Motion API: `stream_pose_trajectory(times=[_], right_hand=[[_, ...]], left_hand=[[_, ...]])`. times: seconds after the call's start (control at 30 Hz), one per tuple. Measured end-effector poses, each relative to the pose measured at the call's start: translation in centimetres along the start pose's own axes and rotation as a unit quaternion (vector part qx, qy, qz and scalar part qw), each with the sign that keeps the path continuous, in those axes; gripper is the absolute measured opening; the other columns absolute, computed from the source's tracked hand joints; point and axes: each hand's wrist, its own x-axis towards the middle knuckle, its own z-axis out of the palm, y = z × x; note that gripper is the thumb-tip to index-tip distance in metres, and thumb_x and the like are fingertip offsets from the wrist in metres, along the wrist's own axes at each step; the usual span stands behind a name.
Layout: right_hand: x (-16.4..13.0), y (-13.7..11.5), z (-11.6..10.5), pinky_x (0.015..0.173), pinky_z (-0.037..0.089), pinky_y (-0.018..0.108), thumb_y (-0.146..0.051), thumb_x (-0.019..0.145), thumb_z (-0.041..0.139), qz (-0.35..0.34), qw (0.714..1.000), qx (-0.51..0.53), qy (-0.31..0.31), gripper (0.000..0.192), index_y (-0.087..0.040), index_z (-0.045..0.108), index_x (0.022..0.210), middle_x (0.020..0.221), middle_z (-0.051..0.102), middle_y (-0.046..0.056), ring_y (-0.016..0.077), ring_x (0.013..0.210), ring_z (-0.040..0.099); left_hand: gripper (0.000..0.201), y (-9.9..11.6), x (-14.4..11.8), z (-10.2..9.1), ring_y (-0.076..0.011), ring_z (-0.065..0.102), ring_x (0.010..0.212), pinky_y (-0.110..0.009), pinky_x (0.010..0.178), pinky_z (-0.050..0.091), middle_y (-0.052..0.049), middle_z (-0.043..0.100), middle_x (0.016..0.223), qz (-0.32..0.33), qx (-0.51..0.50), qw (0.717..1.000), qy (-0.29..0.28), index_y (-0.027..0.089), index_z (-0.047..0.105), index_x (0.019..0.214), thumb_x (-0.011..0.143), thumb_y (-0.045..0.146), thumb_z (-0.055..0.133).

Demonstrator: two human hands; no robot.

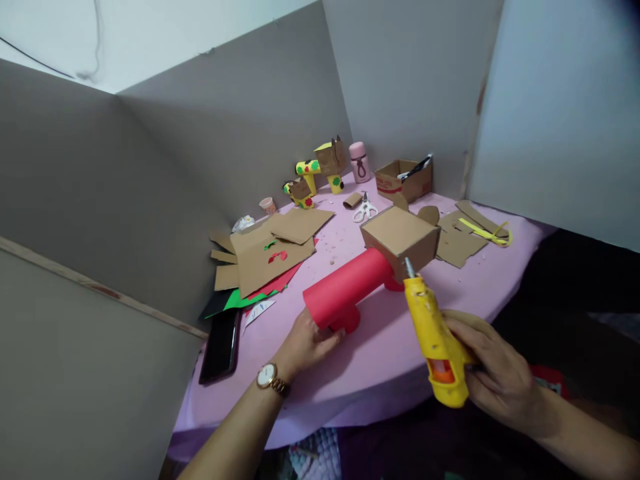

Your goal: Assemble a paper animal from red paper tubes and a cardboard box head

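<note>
Left hand [306,341] steadies red paper tube [345,292] w/ brown cardboard box [400,239]; right hand [493,370] grips yellow plastic glue gun [434,337], nozzle at joint.

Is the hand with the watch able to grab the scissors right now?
Probably not without letting go. The left hand is holding the red tube, and the scissors lie farther back on the pink table, beyond the cardboard box. Nothing covers them, though.
</note>
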Motion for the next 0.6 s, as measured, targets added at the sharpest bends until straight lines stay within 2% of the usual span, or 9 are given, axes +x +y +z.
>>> stream_pose_trajectory(times=[0.17, 0.33, 0.6], right_hand=[[-1.0, -0.1, 0.2, 0.094, 0.045, 0.031, -0.021, 0.092, 0.043, 0.010, 1.000, 0.016, -0.014, 0.051, -0.018, 0.030, 0.141, 0.120, 0.051, 0.013, 0.0240, 0.111, 0.052], [-1.6, 0.1, 0.7, 0.094, 0.045, 0.030, -0.021, 0.092, 0.042, 0.030, 0.999, 0.013, -0.025, 0.050, -0.019, 0.031, 0.140, 0.120, 0.052, 0.012, 0.0225, 0.109, 0.054], [-2.1, -0.2, 1.1, 0.089, 0.050, 0.034, -0.024, 0.092, 0.042, 0.029, 0.999, 0.012, -0.025, 0.047, -0.019, 0.034, 0.139, 0.119, 0.056, 0.014, 0.0249, 0.108, 0.057]], left_hand=[[0.021, -0.1, -0.2, 0.0, -0.0222, 0.059, 0.095, -0.038, 0.085, 0.048, -0.008, 0.064, 0.104, 0.011, 0.007, 1.000, 0.002, 0.019, 0.055, 0.101, 0.081, 0.026, 0.054], [0.025, -0.3, -0.3, 0.0, -0.0233, 0.058, 0.098, -0.037, 0.086, 0.048, -0.010, 0.063, 0.108, 0.024, 0.016, 1.000, 0.007, 0.018, 0.055, 0.105, 0.082, 0.026, 0.054], [0.024, -0.3, 0.0, -0.6, -0.0230, 0.060, 0.097, -0.038, 0.085, 0.048, -0.010, 0.065, 0.106, 0.032, 0.026, 0.999, -0.029, 0.019, 0.058, 0.105, 0.082, 0.026, 0.053]])
